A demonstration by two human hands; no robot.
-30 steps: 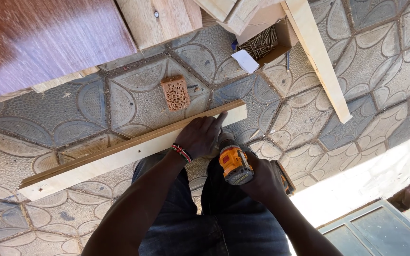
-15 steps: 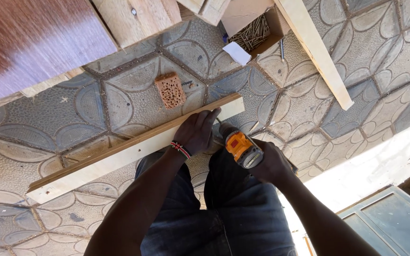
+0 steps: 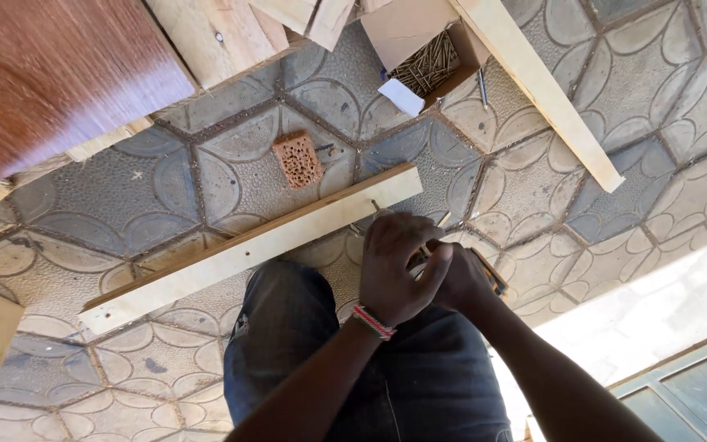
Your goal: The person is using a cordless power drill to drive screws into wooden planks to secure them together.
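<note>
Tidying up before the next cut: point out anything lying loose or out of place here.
A stray screw lies on the paving beside the open cardboard box of screws. A crumbled brick fragment sits just beyond the wooden batten. Nothing else looks odd.

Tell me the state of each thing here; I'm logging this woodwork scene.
Wooden strip: flat on the paving, slanted, a screw standing near its far end.
Cardboard box: open, holding screws.
Brick piece: loose on the paving, apart from the strip.
Long plank: lying flat, untouched.
Left hand: closed over the right.
Right hand: gripping the drill, mostly hidden.
</note>
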